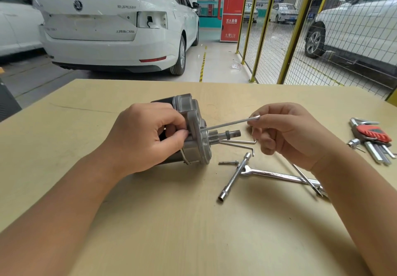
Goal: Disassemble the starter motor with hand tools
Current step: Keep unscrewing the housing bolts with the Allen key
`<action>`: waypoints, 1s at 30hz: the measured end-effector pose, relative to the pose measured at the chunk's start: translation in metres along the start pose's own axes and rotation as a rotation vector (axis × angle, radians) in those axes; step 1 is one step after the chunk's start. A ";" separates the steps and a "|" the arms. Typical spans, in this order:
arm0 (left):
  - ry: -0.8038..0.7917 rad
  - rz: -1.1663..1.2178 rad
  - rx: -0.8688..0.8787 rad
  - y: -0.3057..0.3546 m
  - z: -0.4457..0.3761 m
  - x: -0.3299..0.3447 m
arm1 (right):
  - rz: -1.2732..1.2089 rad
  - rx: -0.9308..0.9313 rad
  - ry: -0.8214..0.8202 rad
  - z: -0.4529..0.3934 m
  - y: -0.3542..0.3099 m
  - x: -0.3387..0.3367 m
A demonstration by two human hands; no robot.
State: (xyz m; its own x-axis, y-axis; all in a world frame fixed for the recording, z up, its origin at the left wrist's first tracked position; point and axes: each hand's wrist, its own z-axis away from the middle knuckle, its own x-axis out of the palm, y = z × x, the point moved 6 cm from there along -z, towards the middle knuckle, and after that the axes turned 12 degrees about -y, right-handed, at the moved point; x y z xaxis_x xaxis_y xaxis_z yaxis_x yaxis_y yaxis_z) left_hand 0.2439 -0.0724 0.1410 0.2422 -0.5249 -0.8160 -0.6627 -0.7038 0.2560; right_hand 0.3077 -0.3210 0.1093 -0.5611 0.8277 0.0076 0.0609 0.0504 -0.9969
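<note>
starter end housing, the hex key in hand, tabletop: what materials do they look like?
Starter end housing: likely cast aluminium, dull grey matte. Hex key held by the right hand: steel, bright plated sheen. Tabletop: pale tan, probably wood board or laminate, faint scratches.

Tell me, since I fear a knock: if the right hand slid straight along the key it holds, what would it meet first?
Probably the starter motor: the right hand pinches the hex key, whose far tip already sits at the motor's flange. Depth is uncertain, but nothing else shows in that line.
</note>
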 end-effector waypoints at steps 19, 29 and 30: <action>-0.006 0.006 -0.006 0.000 0.000 0.000 | -0.059 -0.174 -0.274 0.004 -0.014 0.013; -0.001 0.011 -0.007 0.000 0.000 0.000 | 0.094 0.040 -0.045 -0.001 0.005 0.000; -0.001 0.011 -0.007 0.000 0.000 0.000 | 0.094 0.054 -0.027 -0.001 0.006 -0.002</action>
State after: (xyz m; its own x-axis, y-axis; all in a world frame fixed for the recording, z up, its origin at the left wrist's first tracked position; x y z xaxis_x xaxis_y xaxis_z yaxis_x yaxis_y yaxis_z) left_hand 0.2441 -0.0720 0.1410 0.2345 -0.5322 -0.8135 -0.6602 -0.7014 0.2685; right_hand 0.3099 -0.3218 0.1037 -0.5770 0.8121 -0.0875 0.0703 -0.0574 -0.9959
